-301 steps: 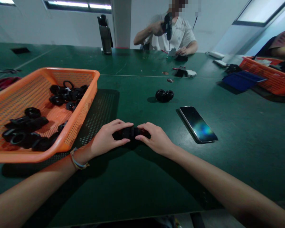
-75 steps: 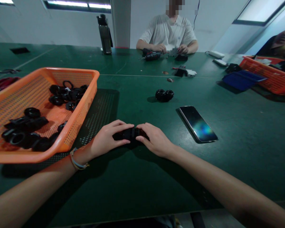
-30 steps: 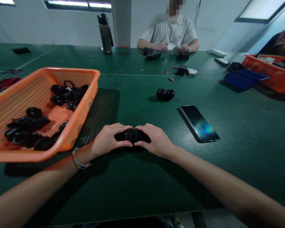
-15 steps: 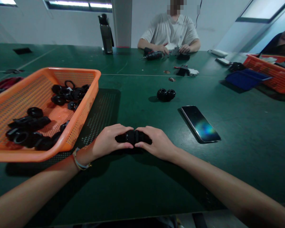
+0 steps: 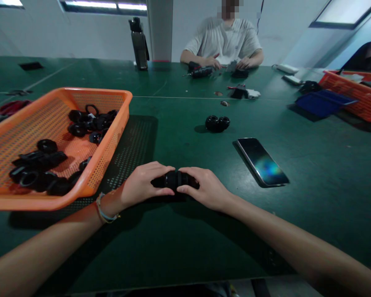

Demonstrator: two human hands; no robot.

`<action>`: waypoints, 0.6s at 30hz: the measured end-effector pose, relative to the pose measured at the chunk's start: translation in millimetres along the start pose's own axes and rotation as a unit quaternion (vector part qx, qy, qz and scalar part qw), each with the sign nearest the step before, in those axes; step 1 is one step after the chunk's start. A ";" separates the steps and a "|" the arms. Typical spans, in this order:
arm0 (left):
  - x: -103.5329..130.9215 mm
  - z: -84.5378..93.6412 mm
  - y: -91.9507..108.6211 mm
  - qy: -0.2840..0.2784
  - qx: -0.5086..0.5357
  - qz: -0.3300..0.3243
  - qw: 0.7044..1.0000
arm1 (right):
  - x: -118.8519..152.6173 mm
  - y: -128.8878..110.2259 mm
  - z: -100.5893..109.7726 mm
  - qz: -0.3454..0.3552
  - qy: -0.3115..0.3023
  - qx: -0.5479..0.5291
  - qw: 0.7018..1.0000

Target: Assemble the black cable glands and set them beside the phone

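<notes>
Between my two hands lies a black ribbed cylindrical fitting (image 5: 176, 180), held sideways just over or on the green table. My left hand (image 5: 145, 180) grips its left end, thumb at the near side and fingers at the far side. Around the right end is my right hand (image 5: 203, 185), closed in the same way. The fingertips of both hands nearly meet at the middle, and the palms hide the fitting's ends. Past my hands, two round black fittings (image 5: 217, 123) stand side by side on the table.
An orange basket (image 5: 92, 181) with several black fittings stands at the left. A phone (image 5: 262, 161) lies at the right. Across the green table (image 5: 179, 140) sit a person (image 5: 224, 39), a power drill (image 5: 201, 72) and a dark bottle (image 5: 139, 45). A blue tray (image 5: 323, 103) is at far right.
Both hands keep their hold on the black fitting. The whole view has shifted very slightly; nothing else has visibly moved.
</notes>
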State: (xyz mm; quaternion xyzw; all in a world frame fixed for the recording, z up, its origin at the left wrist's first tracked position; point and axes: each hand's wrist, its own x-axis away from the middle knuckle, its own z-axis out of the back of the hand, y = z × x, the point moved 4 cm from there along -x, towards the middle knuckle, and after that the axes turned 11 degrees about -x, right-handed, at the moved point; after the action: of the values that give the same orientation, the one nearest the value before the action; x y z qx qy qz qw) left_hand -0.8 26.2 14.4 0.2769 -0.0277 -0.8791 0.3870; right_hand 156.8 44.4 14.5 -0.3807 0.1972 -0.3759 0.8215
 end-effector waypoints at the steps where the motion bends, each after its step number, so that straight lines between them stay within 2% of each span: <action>1: 0.0 0.1 0.3 0.002 -0.002 -0.003 1.000 | 0.1 -0.1 0.0 0.000 -0.001 0.000 1.000; 9: -1.3 1.8 1.6 0.010 -0.004 -0.019 1.000 | 0.3 -1.0 0.4 0.002 -0.006 0.003 1.000; 13: -2.5 2.9 0.6 0.008 0.002 -0.001 1.000 | -0.4 0.7 0.6 0.007 0.009 -0.002 1.000; 18: -3.8 4.7 -0.8 -0.014 0.012 0.040 0.999 | 0.4 1.6 -0.1 0.086 0.034 0.014 0.996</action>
State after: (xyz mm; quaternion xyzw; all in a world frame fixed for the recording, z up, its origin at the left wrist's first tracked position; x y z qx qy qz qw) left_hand -1.7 28.6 20.0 0.2678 -0.0546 -0.8661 0.4185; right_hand 157.7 44.7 13.2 -0.3376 0.2514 -0.3190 0.8492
